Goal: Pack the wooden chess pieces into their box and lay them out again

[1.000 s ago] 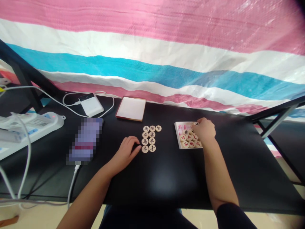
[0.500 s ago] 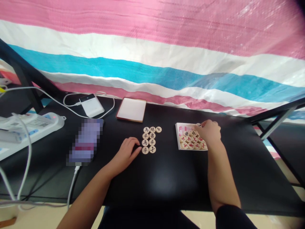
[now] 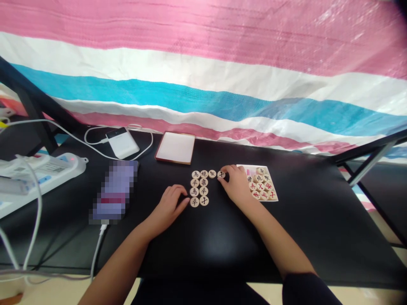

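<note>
Round wooden Chinese chess pieces [image 3: 203, 182] with black characters lie in two columns on the black table, and their top row runs on to the right. At the right end of that row, my right hand [image 3: 237, 184] has its thumb and fingers around one chess piece [image 3: 221, 174]. Behind this hand is a shallow white box [image 3: 276, 199] with red and black pieces inside, partly hidden by the hand. My left hand [image 3: 171, 203] rests on the table just left of the columns, fingers apart and curved, holding nothing.
A box lid [image 3: 176, 147] lies inside up at the back. Left of it are a white power bank [image 3: 123, 144] with a cable, a blurred phone [image 3: 115, 190] and a white power strip [image 3: 47, 173]. Striped plastic sheeting [image 3: 203, 93] hangs behind the table.
My right hand has moved left from the box to the top row, bringing a chess piece to that row's right end. My left hand has stayed in place.
</note>
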Tool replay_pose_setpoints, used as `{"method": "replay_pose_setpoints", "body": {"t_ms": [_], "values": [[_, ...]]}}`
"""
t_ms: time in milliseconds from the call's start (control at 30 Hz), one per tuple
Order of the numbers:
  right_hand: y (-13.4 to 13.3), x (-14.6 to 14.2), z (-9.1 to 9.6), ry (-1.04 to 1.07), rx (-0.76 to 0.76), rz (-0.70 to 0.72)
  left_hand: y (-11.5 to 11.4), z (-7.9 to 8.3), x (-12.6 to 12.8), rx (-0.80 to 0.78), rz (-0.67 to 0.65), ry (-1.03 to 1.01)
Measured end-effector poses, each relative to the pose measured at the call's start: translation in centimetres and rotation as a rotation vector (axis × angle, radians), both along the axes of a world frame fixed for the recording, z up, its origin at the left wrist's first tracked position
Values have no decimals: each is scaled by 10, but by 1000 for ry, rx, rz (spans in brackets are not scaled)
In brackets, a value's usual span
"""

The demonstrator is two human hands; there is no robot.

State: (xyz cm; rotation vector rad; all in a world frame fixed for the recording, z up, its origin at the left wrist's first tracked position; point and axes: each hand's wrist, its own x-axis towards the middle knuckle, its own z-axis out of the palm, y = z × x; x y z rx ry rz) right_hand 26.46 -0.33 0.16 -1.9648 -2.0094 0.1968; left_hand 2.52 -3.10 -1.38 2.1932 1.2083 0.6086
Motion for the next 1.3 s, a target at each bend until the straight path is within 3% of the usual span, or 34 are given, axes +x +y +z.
{"method": "replay_pose_setpoints", "body": {"t_ms": [200,333,433,567,633,933,1300], "values": [[-1,-4,5,1,1,-13,1,-2,-1,-3,-11,17],[1,20,24,50,89,-95,2,-5,-2,14,-17,14],[2,54,37,8,77,-324,2,-4,-2,16,-13,11],[5,83,38,-119,-209,-616,2,-2,-1,13,-4,9],[7,85,36,-162,-277,-628,2,-3,0,10,-1,22],[6,83,38,-226,-313,-621,3,-3,0,-18,-9,62],[10,69,39,-133,-383,-613,3,-7,0,4,-7,40]]}}
